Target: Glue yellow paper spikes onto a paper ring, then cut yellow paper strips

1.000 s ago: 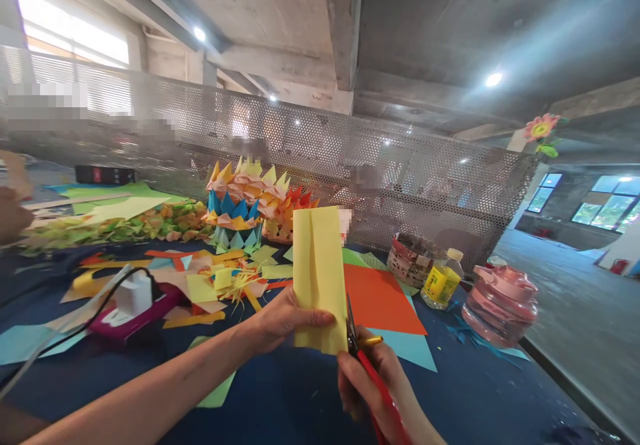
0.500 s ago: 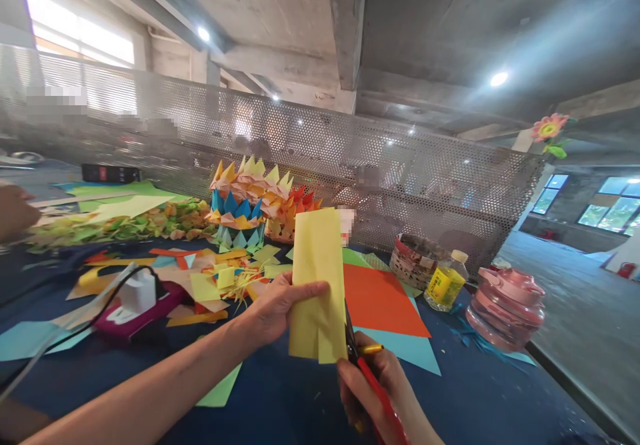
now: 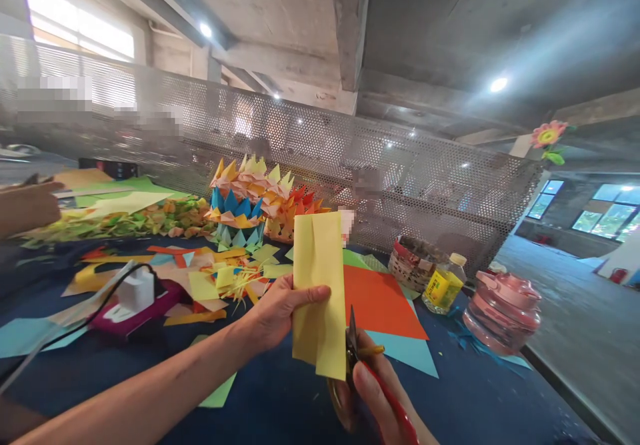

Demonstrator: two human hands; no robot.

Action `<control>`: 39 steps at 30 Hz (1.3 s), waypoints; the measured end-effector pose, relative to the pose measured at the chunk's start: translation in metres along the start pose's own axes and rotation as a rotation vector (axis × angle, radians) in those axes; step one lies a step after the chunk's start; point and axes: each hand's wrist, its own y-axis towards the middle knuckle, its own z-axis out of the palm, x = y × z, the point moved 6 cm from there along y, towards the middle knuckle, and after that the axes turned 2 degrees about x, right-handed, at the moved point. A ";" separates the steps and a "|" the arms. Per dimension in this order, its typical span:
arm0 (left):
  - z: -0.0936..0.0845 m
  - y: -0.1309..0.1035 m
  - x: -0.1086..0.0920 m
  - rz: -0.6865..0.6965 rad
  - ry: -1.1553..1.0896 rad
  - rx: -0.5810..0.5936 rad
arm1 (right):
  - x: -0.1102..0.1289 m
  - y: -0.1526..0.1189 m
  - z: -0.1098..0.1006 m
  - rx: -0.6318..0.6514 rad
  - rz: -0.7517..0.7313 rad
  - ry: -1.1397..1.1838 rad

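The red scissors have just changed: half a second ago the blade ran close along the right side of the folded yellow paper, and now its tip points up next to that side, with the handles looking wider apart. So I think no snip is going on right now. The paper has dipped a bit too, and its bottom end hangs lower. It is held up in the air over the dark blue tabletop. The left hand is pinching it, thumb in front. The right hand is curled around the scissors, near the paper's bottom corner. At the far left, another person's hand has come further in. Now I count: one pair of scissors, one yellow paper being held, one big orange sheet, one basket, one yellow bottle, one pink jug and one white plug. The little scraps are too many to count.
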 end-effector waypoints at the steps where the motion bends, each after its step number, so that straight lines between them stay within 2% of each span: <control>1: 0.000 0.000 0.000 0.004 0.001 0.000 | 0.000 -0.001 -0.001 -0.008 0.010 -0.008; 14: -0.006 0.002 -0.001 0.020 0.026 -0.040 | -0.003 0.002 -0.004 -0.062 0.062 0.015; 23: 0.003 -0.003 0.009 -0.026 0.002 0.017 | -0.006 -0.004 -0.008 -0.084 0.085 0.015; 33: 0.003 -0.003 0.009 -0.048 -0.002 -0.005 | 0.002 -0.007 -0.001 -0.179 0.046 0.031; 39: -0.004 0.000 0.010 -0.054 0.001 -0.043 | 0.006 -0.009 -0.007 -0.233 -0.057 0.045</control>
